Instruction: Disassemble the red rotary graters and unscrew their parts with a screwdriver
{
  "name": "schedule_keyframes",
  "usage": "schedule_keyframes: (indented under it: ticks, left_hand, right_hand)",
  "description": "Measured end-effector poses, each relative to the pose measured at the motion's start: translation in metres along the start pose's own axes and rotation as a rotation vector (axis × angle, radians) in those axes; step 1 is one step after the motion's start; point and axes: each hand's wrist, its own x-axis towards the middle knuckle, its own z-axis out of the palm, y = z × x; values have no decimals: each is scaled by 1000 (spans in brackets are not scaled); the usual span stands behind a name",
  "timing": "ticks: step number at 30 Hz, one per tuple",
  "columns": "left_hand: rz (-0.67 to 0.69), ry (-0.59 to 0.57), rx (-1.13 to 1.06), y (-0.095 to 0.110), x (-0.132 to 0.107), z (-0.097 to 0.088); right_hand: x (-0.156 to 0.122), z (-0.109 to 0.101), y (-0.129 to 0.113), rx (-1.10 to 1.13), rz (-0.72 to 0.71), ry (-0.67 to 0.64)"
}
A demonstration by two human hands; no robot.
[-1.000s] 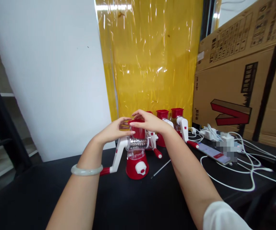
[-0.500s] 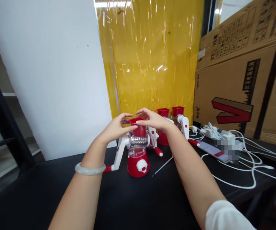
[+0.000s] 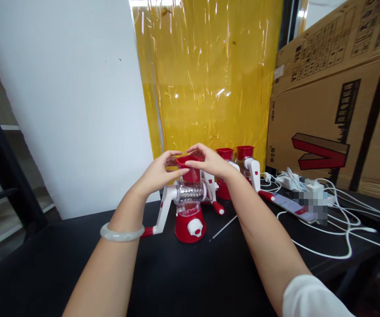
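Note:
A rotary drum grater stands upright on the black table, with a red base, a white knob and a metal drum. Its white crank with a red grip hangs down at the left. A red food pusher sits in the clear hopper above the drum. My left hand holds the pusher's rim from the left, thumb in front. From the right, my right hand grips the same rim. The far fingertips are partly hidden behind it.
Other red-and-white graters stand behind to the right. A thin rod lies beside the front grater. On the right are a phone, white cables and a large cardboard box. A white board stands behind on the left.
Both hands have risen slightly, and the red pusher has come up a little in the hopper with them. The grater's base stays in place.

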Motion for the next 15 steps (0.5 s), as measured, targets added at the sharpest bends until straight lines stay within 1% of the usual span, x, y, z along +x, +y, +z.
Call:
schedule_keyframes:
  ticks: [6,15]
  left_hand:
    - [6,21,-18,7,-2,1]
    - [41,131,-70,7,2,3]
  right_hand:
    - [2,2,-1,7,-35,27]
    - [4,5,-6,77,-74,91]
